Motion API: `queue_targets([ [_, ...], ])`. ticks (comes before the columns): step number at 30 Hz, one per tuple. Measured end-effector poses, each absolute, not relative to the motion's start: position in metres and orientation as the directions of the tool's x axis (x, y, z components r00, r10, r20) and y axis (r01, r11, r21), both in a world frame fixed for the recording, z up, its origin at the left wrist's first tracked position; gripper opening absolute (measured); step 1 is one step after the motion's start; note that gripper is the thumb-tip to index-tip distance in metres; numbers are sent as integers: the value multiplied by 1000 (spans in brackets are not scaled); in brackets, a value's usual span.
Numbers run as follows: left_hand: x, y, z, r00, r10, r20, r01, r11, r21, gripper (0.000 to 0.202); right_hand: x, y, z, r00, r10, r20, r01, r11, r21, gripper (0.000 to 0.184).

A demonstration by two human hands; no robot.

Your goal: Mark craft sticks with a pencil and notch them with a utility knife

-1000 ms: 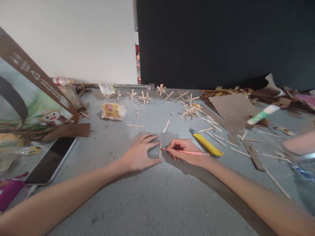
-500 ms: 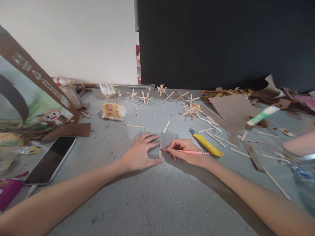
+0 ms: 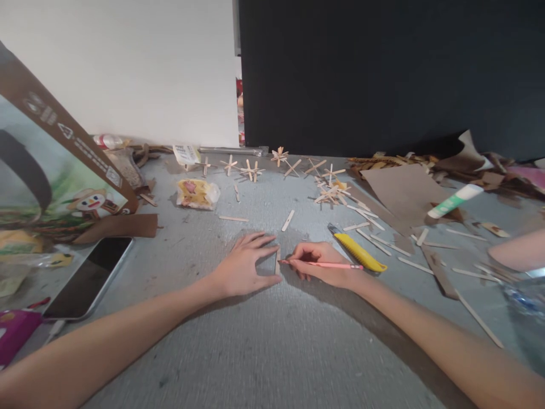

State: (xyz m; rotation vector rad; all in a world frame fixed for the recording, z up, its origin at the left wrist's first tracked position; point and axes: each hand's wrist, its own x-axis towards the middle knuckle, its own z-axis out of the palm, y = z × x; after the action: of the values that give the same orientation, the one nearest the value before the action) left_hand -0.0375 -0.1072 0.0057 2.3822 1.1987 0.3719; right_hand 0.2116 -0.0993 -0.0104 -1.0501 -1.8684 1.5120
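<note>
My left hand (image 3: 244, 266) lies on the grey table, its thumb and index finger steadying a short wooden craft stick (image 3: 278, 263) at the two ends. Pinched in my right hand (image 3: 326, 262) is a pink pencil (image 3: 336, 265), whose tip touches the stick's middle. Just beyond my right hand rests a yellow utility knife (image 3: 357, 249) with its blade end pointing away to the left. One marked craft stick (image 3: 288, 220) and another loose stick (image 3: 234, 218) lie a little past my hands.
Crossed-stick stars (image 3: 251, 169) stand along the back, beside a stick pile (image 3: 332, 193). At left are a phone (image 3: 89, 278), a yellow packet (image 3: 198, 194) and a paper bag (image 3: 80, 147). Cardboard (image 3: 404, 190), a glue stick (image 3: 455, 201) and another person's arm (image 3: 517, 250) are right.
The pencil tip has shifted very slightly toward me along the stick. Both hands otherwise hold the same positions.
</note>
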Motion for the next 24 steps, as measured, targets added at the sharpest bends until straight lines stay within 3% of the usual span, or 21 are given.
queue_targets([
  [24, -37, -106, 7, 584, 811, 43, 690, -524, 500, 65, 210, -100, -10, -565, 823, -65, 252, 96, -963, 36],
])
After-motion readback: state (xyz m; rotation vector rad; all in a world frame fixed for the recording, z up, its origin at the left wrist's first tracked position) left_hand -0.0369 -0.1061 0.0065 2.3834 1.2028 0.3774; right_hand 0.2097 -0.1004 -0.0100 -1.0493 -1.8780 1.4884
